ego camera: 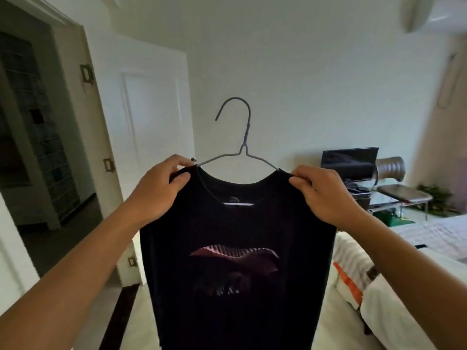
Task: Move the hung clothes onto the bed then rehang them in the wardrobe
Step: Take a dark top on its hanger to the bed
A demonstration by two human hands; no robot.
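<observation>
Left hand (159,184) and right hand (319,192) pinch the black T-shirt's (237,261) shoulders — on a hanger (243,145).

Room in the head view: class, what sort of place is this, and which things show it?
Most likely a bedroom in a home. A bed with light bedding lies at the right, an open white door stands at the left, and both hands hold a black T-shirt on a wire hanger.
</observation>
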